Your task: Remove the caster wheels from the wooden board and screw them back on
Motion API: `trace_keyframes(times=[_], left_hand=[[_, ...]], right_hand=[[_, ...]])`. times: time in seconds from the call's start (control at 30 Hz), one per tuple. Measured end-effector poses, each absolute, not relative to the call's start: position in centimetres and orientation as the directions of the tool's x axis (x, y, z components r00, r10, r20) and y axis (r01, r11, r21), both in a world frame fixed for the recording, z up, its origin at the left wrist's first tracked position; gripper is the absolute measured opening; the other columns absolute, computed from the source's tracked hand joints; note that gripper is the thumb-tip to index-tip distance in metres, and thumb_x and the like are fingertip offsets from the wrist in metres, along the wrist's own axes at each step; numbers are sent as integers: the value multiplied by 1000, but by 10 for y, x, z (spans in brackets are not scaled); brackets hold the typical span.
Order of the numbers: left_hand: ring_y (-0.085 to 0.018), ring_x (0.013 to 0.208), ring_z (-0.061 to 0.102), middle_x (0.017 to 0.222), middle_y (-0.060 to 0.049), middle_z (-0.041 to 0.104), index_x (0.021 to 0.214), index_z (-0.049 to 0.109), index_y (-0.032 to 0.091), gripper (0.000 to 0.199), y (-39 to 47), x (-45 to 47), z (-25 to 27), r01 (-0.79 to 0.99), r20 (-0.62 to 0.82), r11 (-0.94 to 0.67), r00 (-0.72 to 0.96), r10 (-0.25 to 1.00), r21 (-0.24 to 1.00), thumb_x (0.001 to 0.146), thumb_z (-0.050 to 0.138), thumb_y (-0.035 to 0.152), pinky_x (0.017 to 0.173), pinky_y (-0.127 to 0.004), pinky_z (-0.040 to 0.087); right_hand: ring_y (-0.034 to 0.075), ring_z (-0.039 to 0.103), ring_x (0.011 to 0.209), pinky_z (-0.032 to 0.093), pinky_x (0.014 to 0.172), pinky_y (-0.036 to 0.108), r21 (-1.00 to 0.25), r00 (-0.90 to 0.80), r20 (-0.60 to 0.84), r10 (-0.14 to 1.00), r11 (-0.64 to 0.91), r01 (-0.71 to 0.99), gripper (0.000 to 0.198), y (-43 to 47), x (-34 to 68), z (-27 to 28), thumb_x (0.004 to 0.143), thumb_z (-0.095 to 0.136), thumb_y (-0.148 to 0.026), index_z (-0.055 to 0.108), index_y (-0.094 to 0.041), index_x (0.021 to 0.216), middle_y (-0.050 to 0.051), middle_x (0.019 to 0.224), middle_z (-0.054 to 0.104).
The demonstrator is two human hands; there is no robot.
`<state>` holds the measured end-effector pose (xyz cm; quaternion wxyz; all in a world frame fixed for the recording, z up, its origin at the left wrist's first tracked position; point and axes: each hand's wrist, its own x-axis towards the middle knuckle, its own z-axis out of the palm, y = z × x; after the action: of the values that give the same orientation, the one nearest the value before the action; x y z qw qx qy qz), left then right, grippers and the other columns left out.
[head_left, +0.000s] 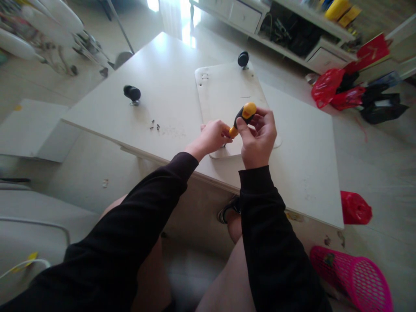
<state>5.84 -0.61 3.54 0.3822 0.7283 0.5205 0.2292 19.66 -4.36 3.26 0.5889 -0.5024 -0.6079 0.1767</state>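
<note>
With the right hand (260, 141) I grasp the screwdriver (248, 112) over the white board (227, 89), tipped toward seven o'clock, seemingly so the left hand (212, 135) can guide it, though whether those bent fingers clasp it I cannot tell.

Pale glossy floor (383, 151), bright glare (186, 31) on it, white drawer cabinet (245, 17), white table (302, 151), pink mesh basket (370, 279)

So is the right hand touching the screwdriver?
Touching: the head view shows the right hand holding the screwdriver, thumb on its black grip.
</note>
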Motion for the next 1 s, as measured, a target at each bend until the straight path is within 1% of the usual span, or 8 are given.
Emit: trace_keyframes(times=[0.1, 0.23, 0.3, 0.4, 0.53, 0.7, 0.87, 1.0], left_hand=[[-25, 90, 72, 77, -5, 77, 78, 80, 20, 3, -5, 60, 33, 591, -55, -160, 329, 943, 791, 81, 79, 19, 87, -38, 44], [-26, 91, 71, 70, -4, 73, 76, 78, 20, 6, -4, 64, 25, 619, -9, -189, 302, 953, 762, 78, 83, 18, 91, -40, 42], [-25, 90, 70, 70, -3, 72, 77, 77, 20, 7, -4, 64, 24, 625, -3, -206, 316, 949, 753, 79, 84, 21, 93, -41, 40], [-24, 90, 68, 77, -3, 73, 82, 77, 20, 7, -5, 61, 26, 638, -15, -213, 332, 943, 740, 82, 84, 23, 94, -41, 38], [-26, 103, 66, 93, -5, 76, 87, 78, 21, 6, -5, 60, 29, 661, -28, -218, 341, 940, 718, 84, 82, 21, 98, -41, 36], [-30, 115, 63, 95, -7, 74, 89, 78, 19, 5, -6, 61, 28, 690, -15, -235, 336, 942, 685, 87, 81, 23, 103, -42, 34], [-27, 106, 65, 99, -6, 77, 96, 81, 21, 8, -6, 61, 33, 703, -56, -236, 365, 929, 671, 90, 76, 25, 103, -43, 34], [-26, 99, 68, 88, -5, 77, 91, 82, 21, 8, -4, 62, 30, 699, -52, -231, 359, 932, 677, 90, 75, 25, 101, -44, 35]], right_hand=[[20, 73, 108, 67, 93, 45, -807, 192, 535, 822, 431, 403, 44, -45, 195, 34, 93, 73, -59, 57, -32, 124, 2, 117, 69], [18, 72, 101, 67, 87, 42, -801, 221, 546, 808, 425, 422, 50, -47, 194, 38, 84, 82, -60, 59, -31, 116, 1, 115, 67], [19, 72, 102, 67, 87, 43, -803, 231, 547, 805, 425, 418, 51, -46, 195, 38, 84, 83, -60, 59, -31, 117, 0, 113, 67], [21, 73, 109, 67, 92, 47, -813, 218, 537, 815, 430, 392, 49, -44, 198, 34, 88, 79, -59, 57, -32, 123, 2, 116, 69], [23, 71, 118, 66, 97, 48, -822, 182, 518, 835, 429, 374, 45, -42, 199, 31, 95, 70, -58, 56, -32, 129, 4, 125, 68], [19, 71, 109, 67, 90, 41, -824, 222, 519, 826, 414, 386, 51, -43, 198, 33, 88, 80, -57, 57, -33, 126, 3, 124, 64], [20, 72, 110, 66, 91, 42, -785, 188, 582, 791, 486, 383, 39, -42, 198, 30, 97, 71, -50, 56, -31, 127, 3, 118, 66], [20, 71, 110, 67, 90, 43, -754, 144, 602, 786, 499, 428, 38, -43, 199, 30, 98, 68, -48, 55, -32, 130, 3, 121, 65]])
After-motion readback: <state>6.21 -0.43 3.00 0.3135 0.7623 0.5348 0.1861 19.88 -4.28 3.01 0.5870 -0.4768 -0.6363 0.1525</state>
